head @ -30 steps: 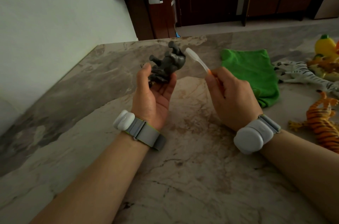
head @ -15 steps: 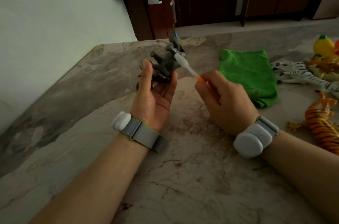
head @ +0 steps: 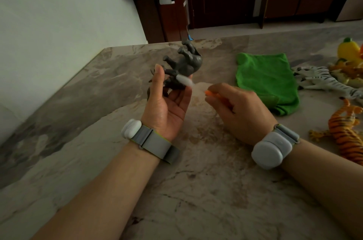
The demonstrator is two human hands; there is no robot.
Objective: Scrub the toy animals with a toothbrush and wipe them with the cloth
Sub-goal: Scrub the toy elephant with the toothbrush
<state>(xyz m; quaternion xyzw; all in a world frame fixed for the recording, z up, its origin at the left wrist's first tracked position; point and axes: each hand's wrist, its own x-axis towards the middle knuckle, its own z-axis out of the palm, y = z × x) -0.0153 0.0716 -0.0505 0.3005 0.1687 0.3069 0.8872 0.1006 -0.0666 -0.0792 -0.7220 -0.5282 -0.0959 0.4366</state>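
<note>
Left hand point(head: 167, 106) grips grey toy animal point(head: 186, 62); right hand point(head: 237, 108) pinches toothbrush point(head: 185, 81); no legible writing.

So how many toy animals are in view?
At least 4: grey toy in the left hand; zebra, tiger and yellow toy on the table's right. The orange pile may hide more.

Toothbrush point(head: 185, 81) blurred — tiger point(head: 347, 133) edge-cropped

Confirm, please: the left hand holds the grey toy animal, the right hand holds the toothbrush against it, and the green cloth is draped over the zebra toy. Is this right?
Not quite. In the head view the green cloth lies flat on the table, beside the zebra toy, not over it. The rest holds: the left hand holds the grey toy animal, and the right hand holds the toothbrush against it.
</note>
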